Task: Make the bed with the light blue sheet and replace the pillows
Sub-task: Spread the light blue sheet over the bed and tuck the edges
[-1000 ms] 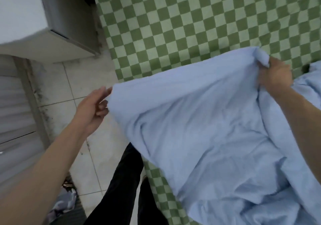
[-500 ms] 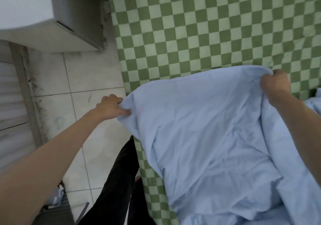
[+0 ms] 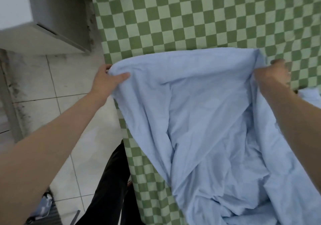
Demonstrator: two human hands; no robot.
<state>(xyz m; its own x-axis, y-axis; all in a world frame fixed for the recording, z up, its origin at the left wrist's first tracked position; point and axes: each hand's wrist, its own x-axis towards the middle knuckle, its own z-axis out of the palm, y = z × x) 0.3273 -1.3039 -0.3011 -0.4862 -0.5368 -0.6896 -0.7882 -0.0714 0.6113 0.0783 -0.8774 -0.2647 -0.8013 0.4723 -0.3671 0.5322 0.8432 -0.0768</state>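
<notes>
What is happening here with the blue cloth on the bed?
A person is making the bed. The left hand and the right hand each grip the upper edge of the light blue sheet and hold it stretched between them above the green checked bed cover. The rest of the sheet lies crumpled on the bed. No pillows are in view.

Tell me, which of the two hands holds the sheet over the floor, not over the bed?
The left hand: it grips the light blue sheet over the tiled floor, while the right hand holds it above the green checked bed.
</notes>
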